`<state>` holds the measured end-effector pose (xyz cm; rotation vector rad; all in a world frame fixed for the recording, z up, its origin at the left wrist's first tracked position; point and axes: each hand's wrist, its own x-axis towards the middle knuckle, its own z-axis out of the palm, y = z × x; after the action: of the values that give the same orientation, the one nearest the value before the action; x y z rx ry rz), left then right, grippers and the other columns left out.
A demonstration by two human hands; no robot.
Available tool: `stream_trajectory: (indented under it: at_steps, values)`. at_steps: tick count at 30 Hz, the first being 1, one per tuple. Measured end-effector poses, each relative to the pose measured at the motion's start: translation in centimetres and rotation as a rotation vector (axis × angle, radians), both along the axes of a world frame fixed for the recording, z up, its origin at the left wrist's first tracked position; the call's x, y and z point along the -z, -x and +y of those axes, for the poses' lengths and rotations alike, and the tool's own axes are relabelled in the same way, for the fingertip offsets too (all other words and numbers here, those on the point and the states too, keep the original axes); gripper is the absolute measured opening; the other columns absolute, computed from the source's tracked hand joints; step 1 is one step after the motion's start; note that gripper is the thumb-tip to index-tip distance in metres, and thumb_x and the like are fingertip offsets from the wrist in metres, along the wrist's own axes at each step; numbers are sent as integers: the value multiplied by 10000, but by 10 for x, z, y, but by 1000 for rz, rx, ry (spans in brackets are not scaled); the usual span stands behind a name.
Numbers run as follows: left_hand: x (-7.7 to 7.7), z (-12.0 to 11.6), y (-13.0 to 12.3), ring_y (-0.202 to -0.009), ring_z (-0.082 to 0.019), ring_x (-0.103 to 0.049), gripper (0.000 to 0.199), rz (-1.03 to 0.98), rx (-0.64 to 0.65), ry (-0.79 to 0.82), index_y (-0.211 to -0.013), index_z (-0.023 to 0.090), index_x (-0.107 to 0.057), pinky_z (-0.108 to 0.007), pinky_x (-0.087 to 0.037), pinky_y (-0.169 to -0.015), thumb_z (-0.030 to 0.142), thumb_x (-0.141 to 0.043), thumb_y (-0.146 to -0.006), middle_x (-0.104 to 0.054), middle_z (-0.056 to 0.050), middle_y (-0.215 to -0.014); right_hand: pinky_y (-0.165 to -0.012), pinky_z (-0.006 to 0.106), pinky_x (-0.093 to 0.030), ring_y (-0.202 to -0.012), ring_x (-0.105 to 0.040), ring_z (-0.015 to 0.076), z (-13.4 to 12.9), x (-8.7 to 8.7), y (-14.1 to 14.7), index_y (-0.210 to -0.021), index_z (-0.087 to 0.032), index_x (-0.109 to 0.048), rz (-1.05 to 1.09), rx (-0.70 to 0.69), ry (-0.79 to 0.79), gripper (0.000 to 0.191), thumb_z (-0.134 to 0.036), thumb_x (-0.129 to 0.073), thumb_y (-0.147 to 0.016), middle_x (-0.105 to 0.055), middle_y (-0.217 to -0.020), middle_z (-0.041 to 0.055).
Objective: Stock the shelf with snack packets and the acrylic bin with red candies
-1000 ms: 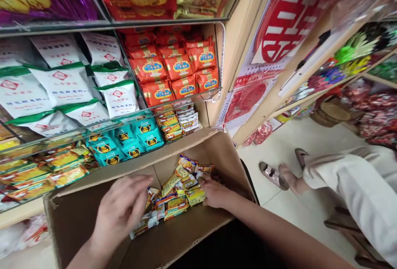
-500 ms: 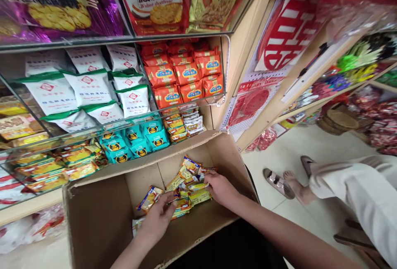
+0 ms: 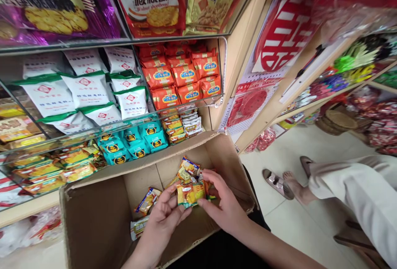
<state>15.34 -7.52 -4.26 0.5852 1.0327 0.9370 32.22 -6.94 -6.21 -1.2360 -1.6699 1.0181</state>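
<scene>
A small yellow and green snack packet (image 3: 190, 195) is held up over the cardboard box (image 3: 99, 215), between my two hands. My left hand (image 3: 166, 211) grips its left edge with thumb and fingers. On the other side my right hand (image 3: 221, 198) has its thumb and curled fingers around the packet's right end. Behind it, more small wrapped snacks lie heaped in the box, among them a packet with blue ends (image 3: 190, 165). To the left lie an orange and blue packet (image 3: 148, 201) and a pale packet (image 3: 138, 227), the latter partly behind my left wrist.
Shelf bins beyond the box hold teal packets (image 3: 139, 147), red packets (image 3: 190, 77) and white bags with green tops (image 3: 83, 91). At the right, a person's leg in pale trousers (image 3: 356, 190) and a sandal (image 3: 277, 183) are on the tiled floor.
Both hands were picking at the heap in the box. They have now come together, with a yellow and green packet lifted between them. The right hand has turned and opened wider around it.
</scene>
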Motion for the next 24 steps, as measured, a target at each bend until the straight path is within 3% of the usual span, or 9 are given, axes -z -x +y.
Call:
stream_trajectory:
  at_steps: [4, 7, 10, 15, 18, 22, 24]
  values:
    - [9, -4, 0, -996, -212, -571, 505, 37, -13, -8, -1116, 243, -455, -317, -486, -808, 243, -671, -660, -618, -50, -1107, -826, 308, -460, -1094, -460, 192, 7, -1, 2, -1132, -199, -476, 32, 0, 218, 467, -107, -533, -677, -471, -1196, 75]
    - [13, -3, 4, -982, -189, -573, 408, 87, 47, -57, -1050, 242, -491, -277, -485, -786, 270, -657, -679, -617, -32, -1102, -770, 280, -476, -998, -522, 187, 9, -2, 0, -1068, -178, -527, 74, -1, 321, 450, -112, -587, -626, -520, -1121, 66]
    - [9, 1, 5, -963, -177, -580, 304, 131, 136, -176, -970, 227, -502, -259, -473, -794, 278, -637, -703, -640, -27, -1047, -744, 259, -465, -916, -550, 171, 8, -9, -3, -1078, -178, -529, 81, -46, 375, 473, -175, -646, -620, -560, -1060, 45]
    - [-5, 5, 5, -929, -176, -596, 314, 264, 183, -294, -1032, 232, -455, -295, -484, -804, 316, -568, -752, -647, -45, -1028, -628, 224, -428, -704, -551, 134, 10, -29, -9, -883, -166, -607, 8, -154, 322, 247, -291, -648, -674, -615, -782, -3]
    - [-21, 11, 22, -952, -163, -588, 360, 565, 135, -514, -1127, 259, -426, -288, -480, -826, 322, -511, -783, -618, -40, -1085, -668, 220, -432, -737, -560, 127, 24, -50, -19, -926, -182, -589, -31, -78, 138, 257, -297, -631, -699, -622, -825, -4]
    - [-53, 36, 67, -967, -159, -571, 333, 1254, 70, -910, -1080, 270, -509, -271, -420, -886, 336, -527, -754, -612, -14, -1081, -704, 230, -438, -798, -566, 128, 71, -82, -38, -999, -189, -544, -135, 93, -178, 261, -286, -560, -758, -614, -909, 17]
    - [-66, 56, 89, -941, -174, -577, 345, 1498, 105, -876, -1077, 229, -515, -267, -437, -831, 379, -475, -770, -614, -38, -1070, -703, 243, -435, -796, -563, 137, 104, -91, -43, -989, -180, -545, -271, 112, -259, 249, -256, -556, -752, -611, -908, 23]
